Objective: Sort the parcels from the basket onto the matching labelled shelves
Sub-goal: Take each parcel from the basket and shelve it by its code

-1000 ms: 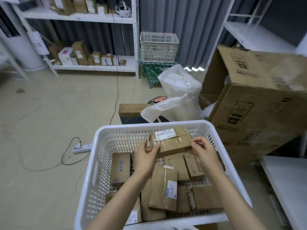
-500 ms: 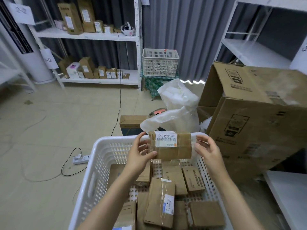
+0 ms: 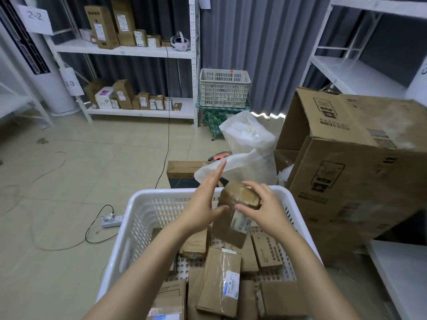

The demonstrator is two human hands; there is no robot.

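Motion blur on the parcel (image 3: 239, 199), label print unreadable; the basket (image 3: 138, 204) has its near edge cut off at frame bottom. Right hand (image 3: 265, 211) grips the parcel by its upper end, fingers curled over it, holding it tilted above the basket's far side. Left hand (image 3: 204, 204) is spread flat, fingers straight, just beside the parcel – touching or not, can't tell. Basket holds several brown parcels (image 3: 219, 280) lying flat. Beyond, on the tiled floor (image 3: 80, 169): power strip (image 3: 111, 221), plastic bag (image 3: 247, 139), big cardboard box (image 3: 358, 181). A 2nd white crate (image 3: 224, 87) stands by the grey curtain (image 3: 254, 42). Back rack (image 3: 129, 51) carries boxes, w/ signs 2-2 (image 3: 34, 18) and 2-3 (image 3: 70, 83)
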